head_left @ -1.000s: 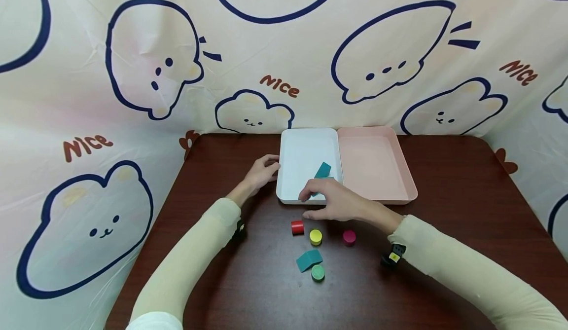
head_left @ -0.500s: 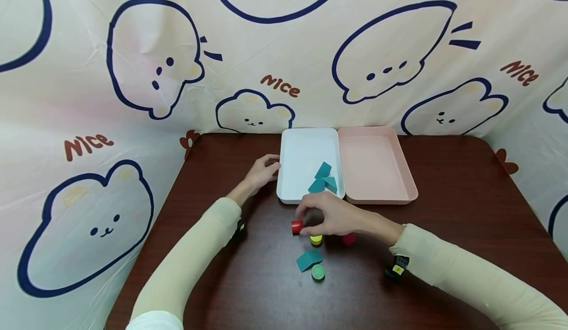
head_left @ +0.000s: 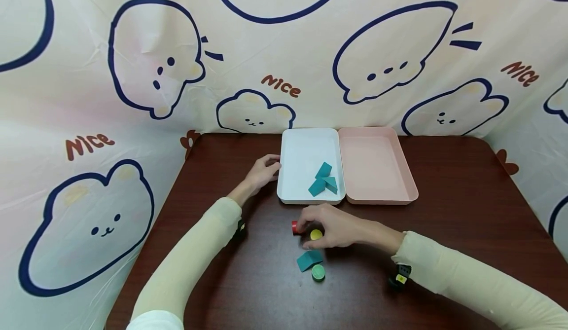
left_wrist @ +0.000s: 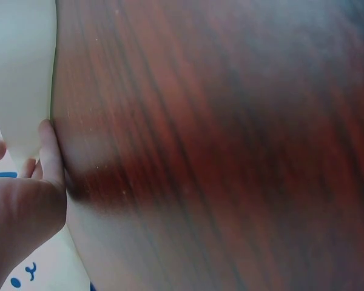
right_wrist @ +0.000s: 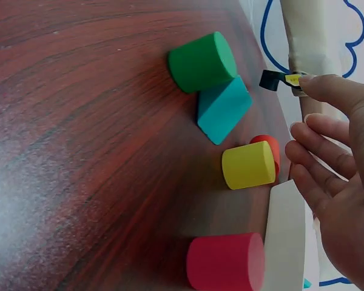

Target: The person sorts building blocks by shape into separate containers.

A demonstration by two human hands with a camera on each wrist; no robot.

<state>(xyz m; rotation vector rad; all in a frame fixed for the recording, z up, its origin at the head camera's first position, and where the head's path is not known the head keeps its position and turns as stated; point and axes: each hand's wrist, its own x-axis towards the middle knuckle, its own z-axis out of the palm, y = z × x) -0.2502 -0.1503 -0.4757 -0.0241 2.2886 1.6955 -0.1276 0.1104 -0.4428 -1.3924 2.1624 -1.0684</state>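
Note:
My right hand [head_left: 339,226] reaches over the table, thumb and fingers apart and curved above a yellow cylinder [head_left: 316,235]. In the right wrist view a gap shows between the fingers and the yellow cylinder [right_wrist: 249,165]. A red cylinder [head_left: 294,228] is partly covered by the fingertips. Nearer the front lie a teal block [head_left: 309,260] and a green cylinder [head_left: 318,273]. A crimson cylinder [right_wrist: 224,262] stands nearby, hidden behind the hand in the head view. My left hand [head_left: 262,173] rests its fingers at the left side of the white tray [head_left: 299,160].
Inside the white tray are several teal blocks [head_left: 317,187]. A pink tray [head_left: 379,165] adjoins it on the right. Both stand at the back of the dark wooden table [head_left: 448,197], against a patterned cloth [head_left: 310,44].
My right hand has moved from over the white tray's front edge toward the front, to above the yellow cylinder, uncovering the teal blocks in the tray. The left hand stays put.

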